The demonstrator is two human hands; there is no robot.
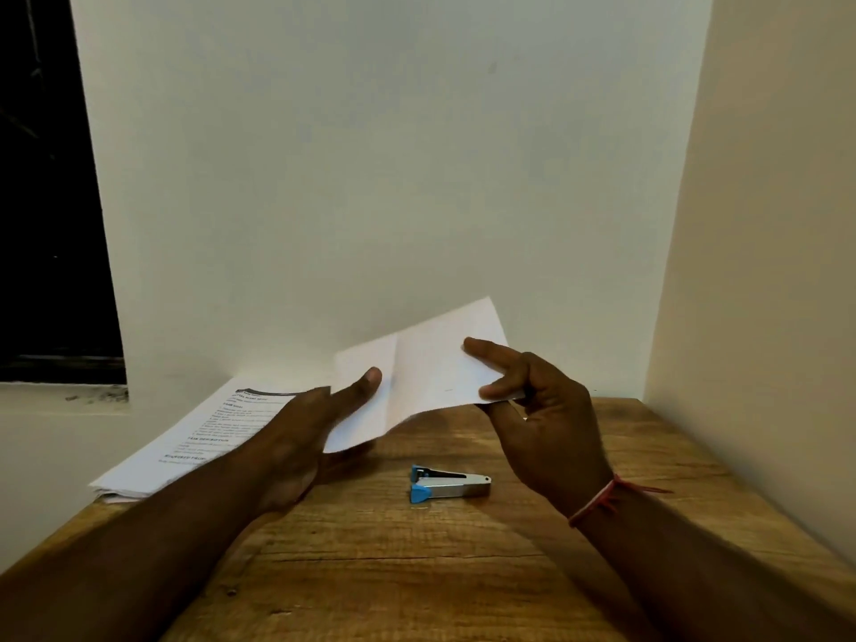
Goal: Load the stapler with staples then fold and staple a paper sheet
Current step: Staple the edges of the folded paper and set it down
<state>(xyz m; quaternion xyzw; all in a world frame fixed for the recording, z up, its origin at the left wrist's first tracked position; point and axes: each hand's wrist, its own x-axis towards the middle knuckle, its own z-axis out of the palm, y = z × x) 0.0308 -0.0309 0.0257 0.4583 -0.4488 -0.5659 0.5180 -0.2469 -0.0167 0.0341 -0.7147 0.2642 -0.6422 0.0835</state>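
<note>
Sheet: we held the sheet (431,373) up off the table, just right of the frame's centre. One crease ran top to bottom through it, and its two halves stood open at a shallow angle.
Left hand: our left hand (315,428), blurred, held the sheet's lower left part, thumb on top and fingers underneath.
Right hand: our right hand (546,424) pinched the sheet's right edge. The forefinger stretched out over the paper, another finger curled on the edge, and the thumb sat below.
Stapler: the stapler (449,484) lay on the table (417,572) at lower centre, below the sheet and between our wrists, blue end to the left. It was apart from both hands. We could not tell whether it held staples.
Stack: a stack (185,442) of printed pages lay at the table's left edge, partly behind our left forearm.
Thread: a red thread (597,502) circled our right wrist.
Surroundings: a pale wall (370,178) filled the upper frame, with a dark window (46,201) at upper left.
</note>
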